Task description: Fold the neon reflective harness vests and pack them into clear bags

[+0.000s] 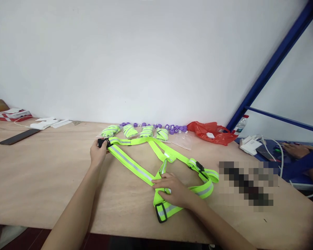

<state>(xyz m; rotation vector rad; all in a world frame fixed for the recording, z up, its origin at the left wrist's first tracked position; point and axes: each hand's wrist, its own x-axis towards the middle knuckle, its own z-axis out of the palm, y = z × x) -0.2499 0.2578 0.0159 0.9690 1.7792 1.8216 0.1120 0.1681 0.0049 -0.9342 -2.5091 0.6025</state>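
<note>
A neon-yellow reflective vest made of straps [134, 169] with grey stripes is spread on the wooden table. My left hand [98, 152] is closed on a black buckle [103, 142] at the vest's far-left corner, and two straps run tautly rightward from it. Over the crossing straps nearer me lies my right hand [173, 191], its fingers stretched out and thumb apart, touching the webbing. A black slide adjuster [161, 213] sits on a strap just below that hand. To the right, another black buckle [200, 166] rests among looped straps.
Several bagged, folded vests [130, 131] line up near the wall, with small purple items [174, 129] behind them. A red plastic bag [214, 132] and a bottle [241, 125] stand right. Another person's hand [297, 151] is beyond the blue frame [271, 62]. A dark flat strip [19, 136] lies left.
</note>
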